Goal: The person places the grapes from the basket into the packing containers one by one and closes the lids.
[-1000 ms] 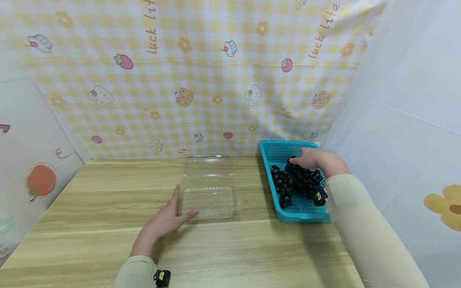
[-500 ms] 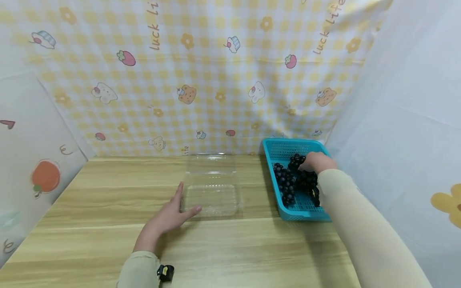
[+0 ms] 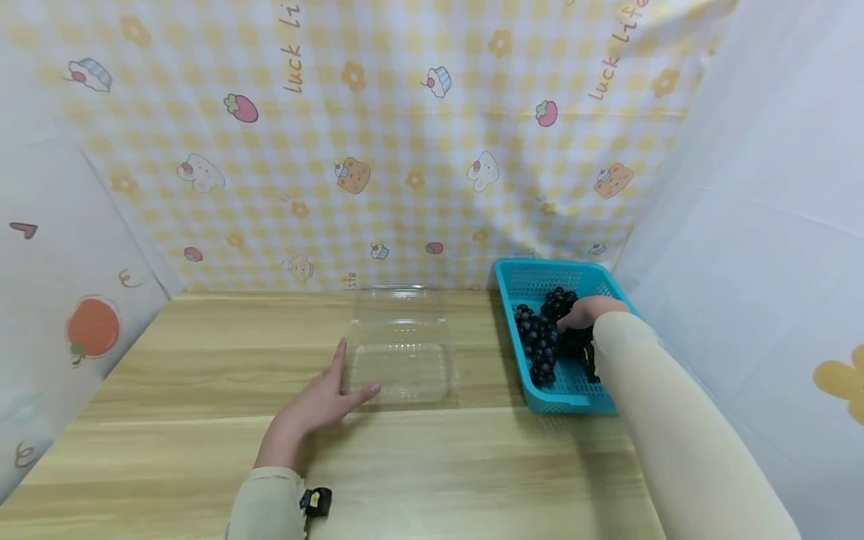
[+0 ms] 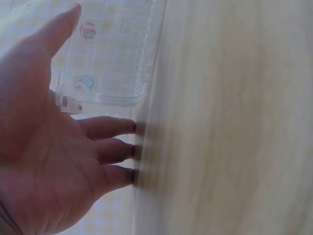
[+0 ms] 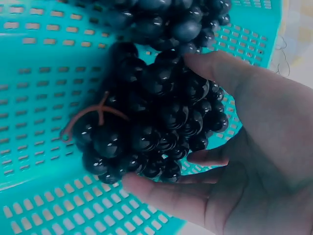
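In the head view my left hand (image 3: 317, 401) is spread at the left side of a clear plastic clamshell box (image 3: 401, 371), whose lid stands raised behind its base. The left wrist view shows the thumb at the near side of the box (image 4: 115, 58), with three fingertips down at the tabletop. My right hand (image 3: 590, 311) reaches into a blue-green basket (image 3: 533, 401). Around a bunch of dark grapes (image 5: 146, 117) it has its thumb on one side and its fingers on the other, and a brown stem sticks out of the bunch.
Another bunch of dark grapes (image 3: 535, 345) lies along the basket's left wall, and one more (image 3: 556, 301) toward the back. The wooden table (image 3: 432, 480) meets a checked cloth (image 3: 405, 217) at the back, and a white cloth (image 3: 742, 225) rises on the right.
My right hand has come down from over the basket onto the grapes, its thumb and fingers now around one bunch. The left hand stays beside the clear box.
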A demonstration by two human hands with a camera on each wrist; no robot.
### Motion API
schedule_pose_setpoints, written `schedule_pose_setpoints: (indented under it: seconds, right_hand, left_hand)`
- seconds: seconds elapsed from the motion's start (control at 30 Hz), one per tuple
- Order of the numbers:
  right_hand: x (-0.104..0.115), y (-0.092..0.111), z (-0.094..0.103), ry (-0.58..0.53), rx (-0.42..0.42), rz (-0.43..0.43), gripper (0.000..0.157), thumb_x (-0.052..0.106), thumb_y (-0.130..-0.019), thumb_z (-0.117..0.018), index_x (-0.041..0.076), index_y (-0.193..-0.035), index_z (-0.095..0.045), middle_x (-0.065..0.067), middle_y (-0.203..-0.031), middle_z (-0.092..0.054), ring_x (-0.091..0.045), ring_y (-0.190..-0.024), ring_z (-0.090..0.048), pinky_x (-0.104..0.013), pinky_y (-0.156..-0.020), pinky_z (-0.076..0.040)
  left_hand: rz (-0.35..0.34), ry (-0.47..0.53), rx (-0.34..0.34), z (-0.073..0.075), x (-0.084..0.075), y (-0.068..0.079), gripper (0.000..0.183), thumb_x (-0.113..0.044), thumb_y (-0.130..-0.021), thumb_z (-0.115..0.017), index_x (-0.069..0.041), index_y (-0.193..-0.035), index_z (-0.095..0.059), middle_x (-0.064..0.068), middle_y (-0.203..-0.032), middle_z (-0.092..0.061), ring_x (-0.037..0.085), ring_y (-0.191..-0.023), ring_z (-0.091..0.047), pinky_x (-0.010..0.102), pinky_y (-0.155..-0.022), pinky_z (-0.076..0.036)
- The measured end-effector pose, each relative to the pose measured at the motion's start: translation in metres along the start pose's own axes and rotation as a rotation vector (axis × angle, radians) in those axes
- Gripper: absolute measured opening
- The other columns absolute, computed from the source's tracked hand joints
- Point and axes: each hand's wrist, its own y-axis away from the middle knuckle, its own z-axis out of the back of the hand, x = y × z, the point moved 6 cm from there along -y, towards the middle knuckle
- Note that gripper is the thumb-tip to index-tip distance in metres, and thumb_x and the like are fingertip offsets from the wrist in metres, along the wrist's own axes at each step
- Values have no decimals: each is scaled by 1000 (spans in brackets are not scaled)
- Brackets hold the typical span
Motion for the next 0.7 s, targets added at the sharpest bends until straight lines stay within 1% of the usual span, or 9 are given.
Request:
schedule_pose_setpoints:
  seconds: [0.1,0.17,0.27,0.33,0.4,0.47,0.57,0.6,0.7]
  right_hand:
    - [-3,-14,4,-10,-5,-13,95,59,-103,-58,-12,-160,-33,-46,-165,-20,-57,-142,-46,-59,-109,-53]
    - [-4,-20,3,-1,-14,-2,93,59,-101,-62,-11,-157,-40,-47,-163,-23,-55,-138,-50,-56,-103,-57]
    - [0,-23,2,13,-41,40,74,53,-99,-70,-5,-145,-60,-42,-158,-41,-49,-128,-60,-51,-92,-61]
    - [2,-24,1,26,-65,82,63,47,-97,-75,0,-138,-67,-37,-150,-53,-46,-121,-64,-49,-86,-62]
    - [3,-24,0,24,-86,103,56,44,-96,-78,3,-133,-71,-33,-144,-61,-44,-117,-66,-47,-82,-62]
    - [3,-24,0,40,-91,117,55,43,-96,-78,3,-133,-70,-33,-143,-62,-44,-117,-66,-47,-81,-62]
    - [2,-25,-3,91,-87,144,59,46,-98,-75,0,-136,-67,-36,-145,-59,-49,-123,-64,-50,-84,-62]
    - [1,-25,-4,99,-84,149,64,47,-99,-74,-1,-140,-64,-37,-149,-55,-52,-129,-60,-52,-88,-61]
    - [1,-24,-5,85,-76,156,83,47,-100,-71,-5,-158,-44,-38,-162,-39,-58,-146,-43,-60,-103,-57]
  left_hand:
    - [-6,-1,4,2,-1,-2,122,-71,-98,-60,-9,-169,17,37,-171,-15,60,-155,-27,70,-128,-27]
    - [-4,-2,13,3,-1,-3,122,-71,-99,-60,-10,-169,18,37,-171,-14,59,-155,-27,69,-128,-27]
    - [0,-8,16,6,-1,-3,123,-72,-98,-59,-11,-169,19,36,-172,-14,59,-156,-27,69,-128,-28]
    - [0,-10,14,8,-1,-3,123,-74,-97,-59,-12,-169,20,36,-172,-15,59,-155,-28,69,-128,-28]
    - [2,-13,12,9,-1,-3,124,-75,-96,-59,-12,-169,20,36,-172,-15,59,-155,-29,69,-127,-28]
    - [2,-14,13,9,-2,-3,123,-74,-97,-59,-12,-169,19,36,-172,-16,60,-154,-29,70,-127,-29]
    - [6,-16,16,7,-1,-3,122,-73,-98,-59,-12,-170,18,35,-172,-16,60,-154,-30,69,-127,-29]
    - [6,-17,18,6,-1,-3,121,-72,-98,-59,-12,-170,17,35,-172,-16,59,-154,-30,69,-127,-29]
    - [9,-8,16,5,0,-1,121,-71,-98,-60,-12,-170,17,35,-172,-16,60,-154,-30,70,-126,-30]
